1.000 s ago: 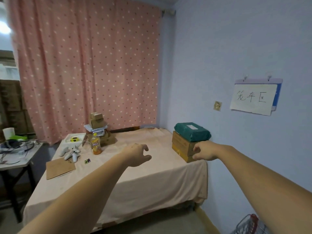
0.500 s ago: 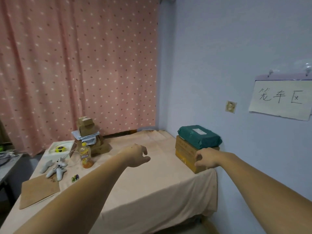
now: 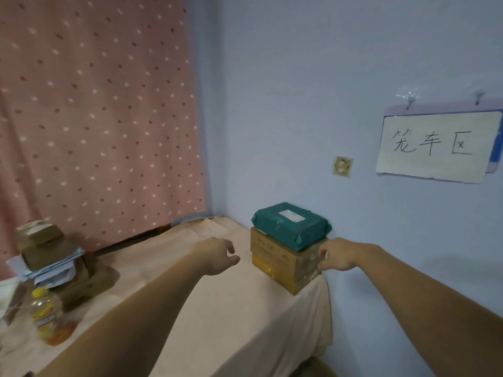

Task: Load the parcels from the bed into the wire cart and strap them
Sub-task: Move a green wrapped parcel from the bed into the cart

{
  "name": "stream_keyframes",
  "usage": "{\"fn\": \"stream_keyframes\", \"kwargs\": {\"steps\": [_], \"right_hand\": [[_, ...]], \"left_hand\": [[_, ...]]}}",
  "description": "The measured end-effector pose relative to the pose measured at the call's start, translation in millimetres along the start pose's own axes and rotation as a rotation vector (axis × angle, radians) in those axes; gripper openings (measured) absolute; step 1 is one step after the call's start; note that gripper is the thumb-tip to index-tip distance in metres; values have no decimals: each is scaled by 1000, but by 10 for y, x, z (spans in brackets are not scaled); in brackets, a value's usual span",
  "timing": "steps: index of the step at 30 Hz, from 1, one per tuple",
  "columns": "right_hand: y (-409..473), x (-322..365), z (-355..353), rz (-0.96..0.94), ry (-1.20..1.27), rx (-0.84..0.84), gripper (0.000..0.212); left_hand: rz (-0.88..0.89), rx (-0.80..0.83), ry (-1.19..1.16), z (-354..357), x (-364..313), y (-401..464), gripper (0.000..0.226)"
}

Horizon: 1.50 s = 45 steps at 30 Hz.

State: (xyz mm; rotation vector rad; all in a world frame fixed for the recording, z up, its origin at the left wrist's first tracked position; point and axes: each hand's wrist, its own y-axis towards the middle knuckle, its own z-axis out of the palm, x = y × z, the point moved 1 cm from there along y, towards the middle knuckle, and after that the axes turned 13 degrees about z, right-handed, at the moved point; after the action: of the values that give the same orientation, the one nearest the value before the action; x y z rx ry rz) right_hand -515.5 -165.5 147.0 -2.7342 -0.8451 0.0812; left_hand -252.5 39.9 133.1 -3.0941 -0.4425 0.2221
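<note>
A white paper sheet (image 3: 435, 146) hung on the pale blue wall carries three handwritten black characters, 笼车区. The green plastic-wrapped parcel (image 3: 290, 225) bears a small white shipping label (image 3: 291, 215) on its top, its print too small to read. The brown cardboard box (image 3: 280, 263) beneath shows faint reddish printing, illegible. The yellow label on the blurred plastic drink bottle (image 3: 46, 314) cannot be read.

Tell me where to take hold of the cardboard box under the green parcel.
Grip the cardboard box low on its two opposite side faces, left hand from the left, right hand from the right. The green parcel lies loose on top, so keep it level.
</note>
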Motion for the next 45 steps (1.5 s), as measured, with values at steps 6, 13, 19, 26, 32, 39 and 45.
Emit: {"fn": "stream_keyframes", "kwargs": {"steps": [6,13,19,26,32,39,45], "right_hand": [[862,-129,-206,29,6,7,45],[1804,-228,-358,71,35,46,47],[2596,-194,-407,101,-30,49,52],[3437,-204,-386,154,-60,28,46],[3975,-358,-238,342,23,47,51],[4410,-612,120,722,460,114,96],[4669,-635,547,897,1043,257,111]], "left_hand": [[18,14,6,50,225,987,53],[59,41,9,65,417,2048,54],[149,84,8,252,709,2989,49],[254,133,39,412,1039,4181,50],[254,128,6,632,1126,5017,67],[39,98,-157,995,1050,5643,114],[-69,143,-420,1304,1150,5972,101]]}}
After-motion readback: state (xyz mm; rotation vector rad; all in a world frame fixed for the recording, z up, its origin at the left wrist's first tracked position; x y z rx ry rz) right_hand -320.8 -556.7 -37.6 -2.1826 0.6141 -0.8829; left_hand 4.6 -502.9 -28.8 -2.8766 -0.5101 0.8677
